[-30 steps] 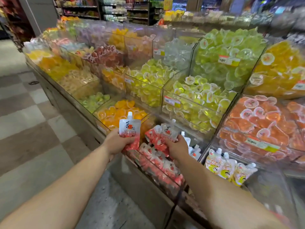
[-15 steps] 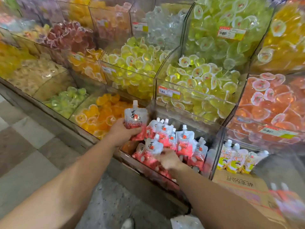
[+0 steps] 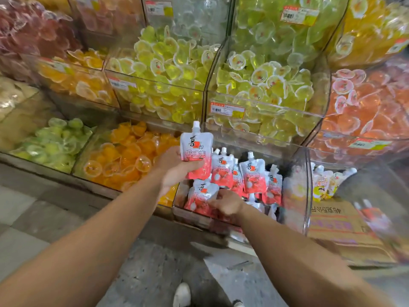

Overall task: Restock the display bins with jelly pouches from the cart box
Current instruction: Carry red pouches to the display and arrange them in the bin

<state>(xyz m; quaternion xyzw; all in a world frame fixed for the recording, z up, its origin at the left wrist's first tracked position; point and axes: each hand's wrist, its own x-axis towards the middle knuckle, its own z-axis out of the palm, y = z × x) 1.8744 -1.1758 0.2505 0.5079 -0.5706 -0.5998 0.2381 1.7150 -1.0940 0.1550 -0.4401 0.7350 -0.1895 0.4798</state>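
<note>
Holding one red-and-white spouted jelly pouch upright in our left hand, fingers curled round it, above the clear bin; our right hand pinches another pouch among upright pouches inside; orange jelly cups fill the left bin.

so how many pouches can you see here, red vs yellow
red: about 6, one held pouch in the left hand, the rest binned red pouches, right hand pinching the front pouch
yellow pouches: about 3, blurred
total: about 9
</note>
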